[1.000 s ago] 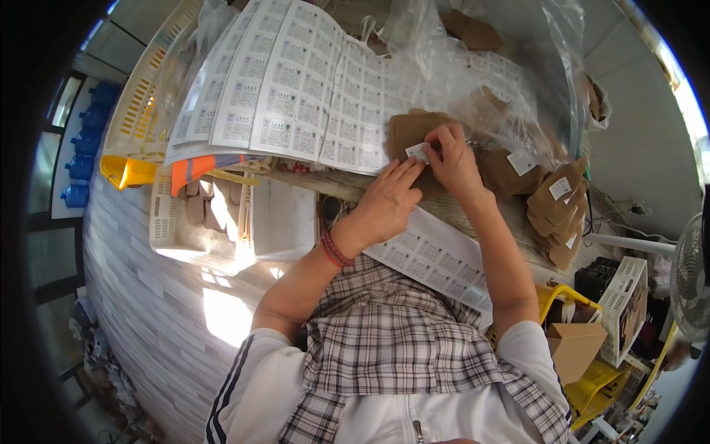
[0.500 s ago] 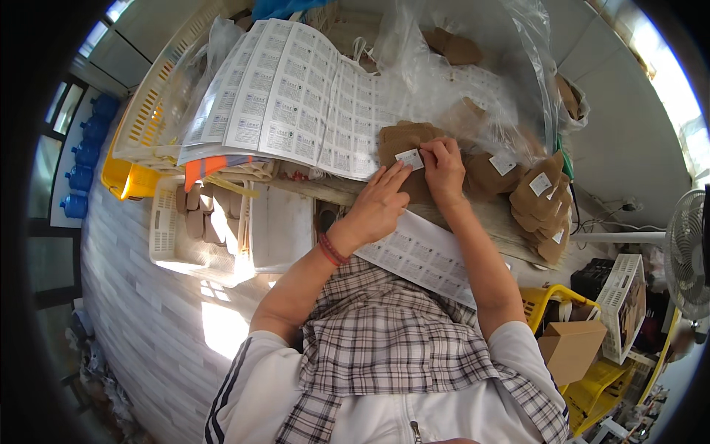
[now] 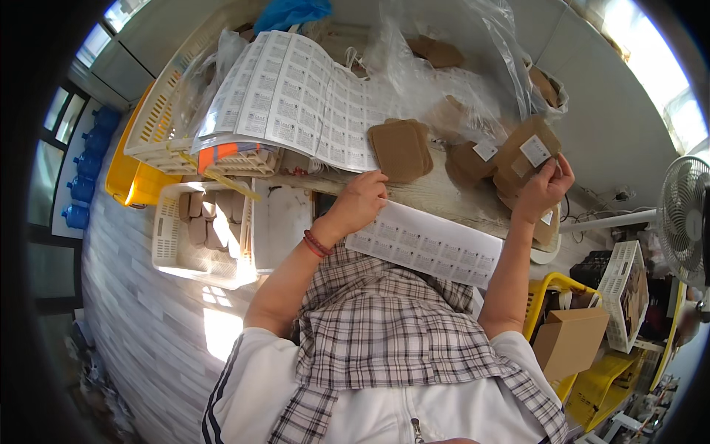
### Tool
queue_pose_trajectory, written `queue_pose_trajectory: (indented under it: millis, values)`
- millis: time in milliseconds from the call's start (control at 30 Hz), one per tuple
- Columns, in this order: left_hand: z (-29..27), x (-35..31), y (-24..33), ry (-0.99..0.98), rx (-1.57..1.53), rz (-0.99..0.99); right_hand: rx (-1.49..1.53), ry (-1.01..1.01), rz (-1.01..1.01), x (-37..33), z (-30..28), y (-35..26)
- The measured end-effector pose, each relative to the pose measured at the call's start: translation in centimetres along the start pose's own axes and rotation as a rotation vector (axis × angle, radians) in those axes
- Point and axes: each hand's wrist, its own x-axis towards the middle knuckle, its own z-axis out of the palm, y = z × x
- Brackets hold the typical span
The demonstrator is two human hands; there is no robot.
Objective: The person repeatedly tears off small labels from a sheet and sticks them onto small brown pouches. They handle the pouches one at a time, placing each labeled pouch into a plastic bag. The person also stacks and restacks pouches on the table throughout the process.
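Upper right of frame: right hand (image 3: 546,186), fingers pinched on a brown labelled packet (image 3: 534,148) atop a pile of like packets (image 3: 488,166). Centre: left hand (image 3: 360,203), fingers loosely curled, empty, resting on a label sheet (image 3: 429,244) just below a stack of unlabelled brown packets (image 3: 399,150). Upper left: large label sheets (image 3: 296,96) over a cream crate (image 3: 159,122).

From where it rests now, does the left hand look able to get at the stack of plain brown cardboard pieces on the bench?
Probably yes. The left hand lies on the label sheet, just below the brown cardboard stack, with nothing between them. The right hand is off at the labelled packets.
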Motion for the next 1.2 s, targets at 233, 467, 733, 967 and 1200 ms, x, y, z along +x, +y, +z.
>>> queue_pose_trajectory:
  millis: [233, 467, 733, 967, 1200]
  values:
    - [-1.6, -1.8, 1.4, -0.080, -0.377, -0.330, -0.976, 0.032, -0.598, -1.3, -2.2, -0.7]
    - [-2.4, -2.9, -0.4, -0.228, -0.516, -0.343, -0.114, -0.873, -0.213, -17.3, 3.0, -5.1]
    - [-3.2, -2.8, 0.1, -0.200, -0.680, -0.440, -0.134, -0.809, -0.423, -20.4, 4.3, -4.9]
    - [-3.5, -1.7, -0.8, -0.255, -0.801, -0.460, 0.030, -0.736, -0.385, -20.7, 4.5, -4.0]
    - [-4.1, 1.6, 0.0, -0.533, -0.231, -0.503, 0.108, -0.813, -0.394, -20.6, 4.6, -3.4]
